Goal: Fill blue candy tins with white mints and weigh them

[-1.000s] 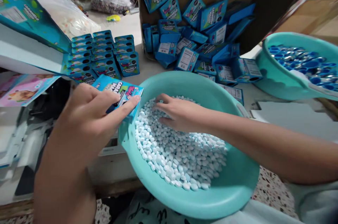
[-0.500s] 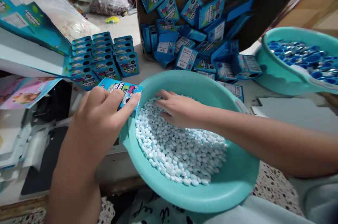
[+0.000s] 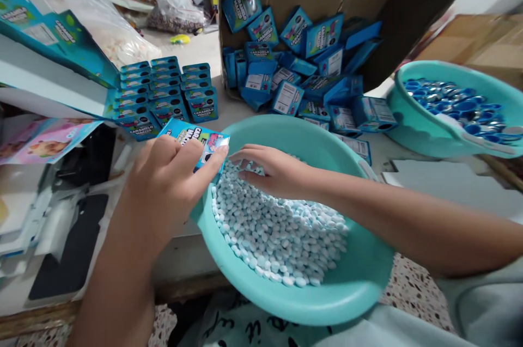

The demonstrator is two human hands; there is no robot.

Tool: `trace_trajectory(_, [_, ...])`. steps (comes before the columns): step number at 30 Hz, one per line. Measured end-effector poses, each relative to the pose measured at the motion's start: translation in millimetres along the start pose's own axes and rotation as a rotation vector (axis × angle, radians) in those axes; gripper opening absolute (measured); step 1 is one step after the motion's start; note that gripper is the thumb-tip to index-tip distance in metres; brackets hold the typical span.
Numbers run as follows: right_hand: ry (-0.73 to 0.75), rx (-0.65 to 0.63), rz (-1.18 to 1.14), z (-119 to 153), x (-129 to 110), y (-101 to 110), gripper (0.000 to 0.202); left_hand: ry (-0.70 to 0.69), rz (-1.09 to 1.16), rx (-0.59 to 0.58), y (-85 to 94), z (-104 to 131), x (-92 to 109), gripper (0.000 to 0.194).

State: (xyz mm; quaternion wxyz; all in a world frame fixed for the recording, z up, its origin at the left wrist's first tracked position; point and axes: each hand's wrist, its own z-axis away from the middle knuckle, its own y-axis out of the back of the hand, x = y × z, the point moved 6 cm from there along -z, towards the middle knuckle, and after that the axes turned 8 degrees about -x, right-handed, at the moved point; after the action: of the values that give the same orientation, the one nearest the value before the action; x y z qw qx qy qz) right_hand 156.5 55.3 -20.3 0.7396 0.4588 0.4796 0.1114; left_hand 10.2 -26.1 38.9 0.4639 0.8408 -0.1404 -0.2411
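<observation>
the left hand [image 3: 169, 186] grips a small blue cardboard candy box [image 3: 198, 142], thumb and fingers clamped on it, tilted over the 10 o'clock rim of the round teal plastic basin [image 3: 327, 303]. the right hand [image 3: 272, 170], at 3 o'clock of the box and just beside it, curls loosely half-closed over the heap of pale blue-white candy tablets [image 3: 281, 232] inside the basin, fingertips touching them. neat rows of matching blue boxes [image 3: 167, 91] stand on the desk at 12 o'clock of the left hand.
</observation>
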Motion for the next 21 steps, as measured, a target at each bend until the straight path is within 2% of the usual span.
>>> trace_trajectory(7, [0.022,0.032,0.008,1.7,-1.2,2.6,0.03,-0.024,-0.009,0.057,-4.6,-1.9,-2.7,0.033])
trace_trajectory(13, [-0.027,0.008,0.068,1.6,2.7,5.0,0.052,-0.006,-0.034,0.006,-4.3,1.4,-6.1,0.035])
trace_trajectory(18, [-0.059,-0.037,0.084,0.1,3.5,2.3,0.052,0.041,-0.01,-0.046,-3.4,0.2,-10.8,0.034])
trace_trajectory(21, [-0.107,-0.13,0.152,0.7,6.7,-2.5,0.047,0.06,0.056,-0.081,-5.6,0.8,-19.5,0.037])
